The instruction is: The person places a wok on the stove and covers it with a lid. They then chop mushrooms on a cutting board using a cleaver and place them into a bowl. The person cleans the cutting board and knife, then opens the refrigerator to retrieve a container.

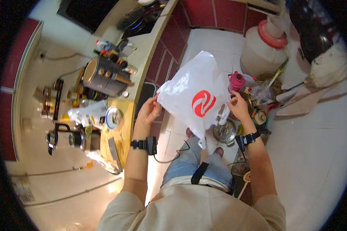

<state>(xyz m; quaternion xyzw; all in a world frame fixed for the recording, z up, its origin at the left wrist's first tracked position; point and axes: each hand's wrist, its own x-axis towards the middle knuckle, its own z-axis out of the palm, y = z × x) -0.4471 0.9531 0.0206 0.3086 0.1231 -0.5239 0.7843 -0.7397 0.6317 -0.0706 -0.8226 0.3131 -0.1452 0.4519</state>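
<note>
A white plastic carrier bag point(188, 86) with a red round mark is spread out in the air before me, above the tiled floor. My left hand point(149, 111) pinches the bag's left edge between thumb and fingers. At the bag's right side, my right hand point(238, 107) is beside a loop handle, with fingertips close to the plastic; whether it grips the bag is hard to tell. A black device is strapped to each wrist.
To the left, the counter bears a wooden cutting board point(127, 115), a cleaver point(114, 153), a bowl point(113, 117) and an air fryer point(105, 76). On the right are a pink thermos point(236, 82), a large lidded barrel point(258, 52) and a steamer tray point(224, 131) on the floor.
</note>
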